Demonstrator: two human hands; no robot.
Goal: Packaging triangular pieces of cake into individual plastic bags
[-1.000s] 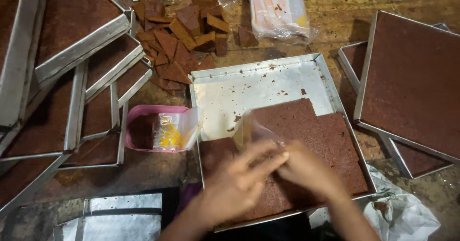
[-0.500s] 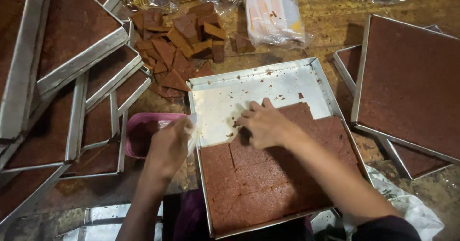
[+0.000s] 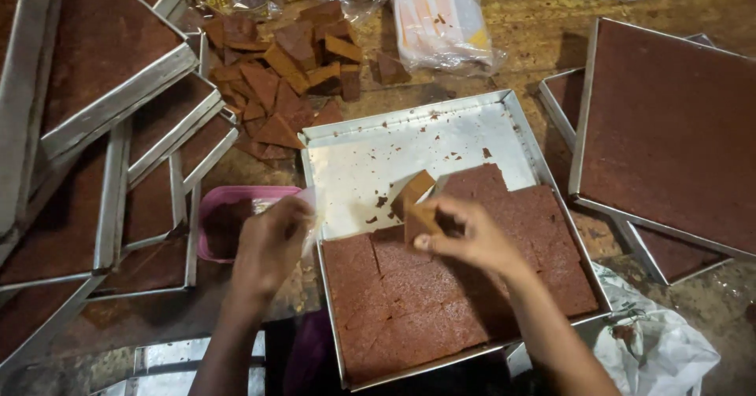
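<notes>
The right hand (image 3: 472,238) pinches a cut square of brown cake (image 3: 417,207) between thumb and fingers, lifting it tilted off the slab (image 3: 465,286) in the metal tray (image 3: 409,140) — the far half of that tray is already bare, with only crumbs. The remaining slab is scored into squares, so pieces come away one at a time from its far edge. The left hand (image 3: 272,242) is closed on a clear plastic wrapper (image 3: 303,215), holding it just left of the tray, above the pink tub (image 3: 228,223) — close enough for the piece to travel a short way. Farther off lies a heap of loose cake pieces (image 3: 283,73); full trays (image 3: 669,128) stand stacked left and right.
</notes>
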